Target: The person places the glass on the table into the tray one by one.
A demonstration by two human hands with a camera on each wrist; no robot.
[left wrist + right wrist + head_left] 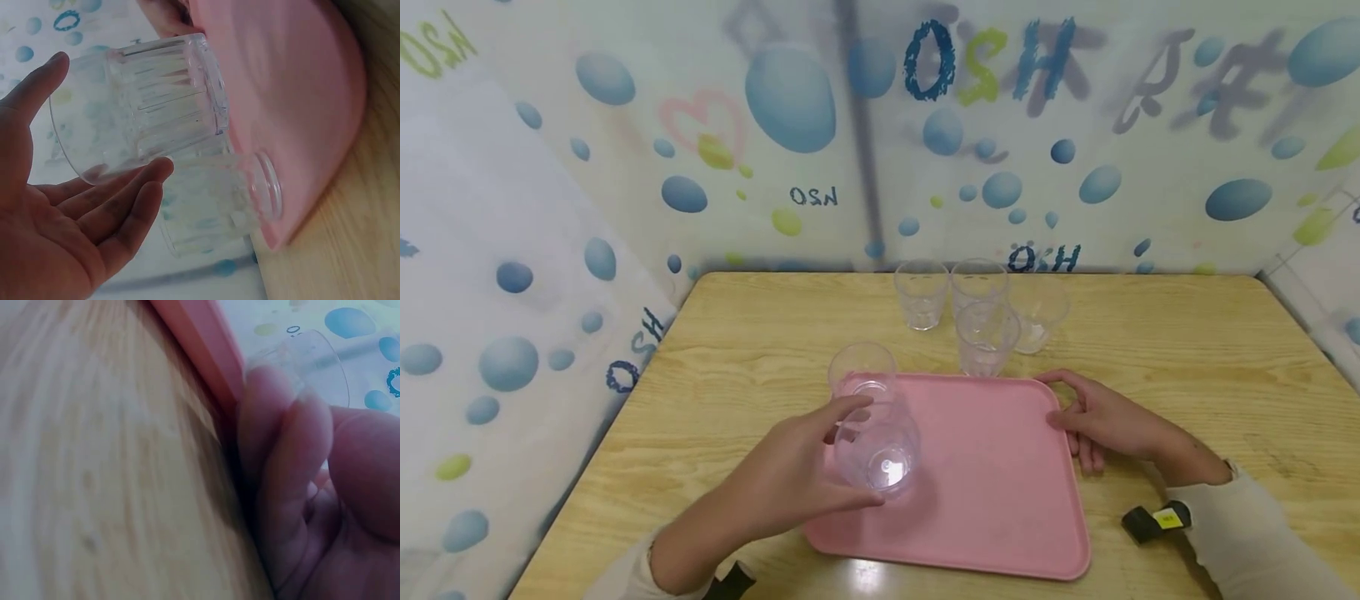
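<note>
Hands were set well apart, each with its own part: our left hand (786, 475) gripped the held cup (880, 446) between thumb and fingers, and our right hand (1112, 425) gripped the pink tray (1000, 500) at its far right corner. We judged the right grip to be a brace, countering any slide of the tray from the side opposite the cups on it.

Behind everything, a printed wall covering (940, 167) met the far edge of the wooden surface (737, 333). The surface carried the tray on our side, within reach of both hands. The tray's raised rim probably served two functions: a finger hold for us and a stop for sliding items.

Just beyond the tray's far edge, four cups (987, 337) stood upright in a close cluster, likely grouped to shorten our reach. One standing cup (861, 364) was seated base down at the tray's far left corner, a position that presumably conserved the middle. We located the held cup nearer to us, over the tray's left part, tilted, its base apparently raised. Our grip bore on its side wall, which we judged suitable for leaving the base unobstructed.

Smallest, a black wrist device (1142, 525) sat at our right cuff.
</note>
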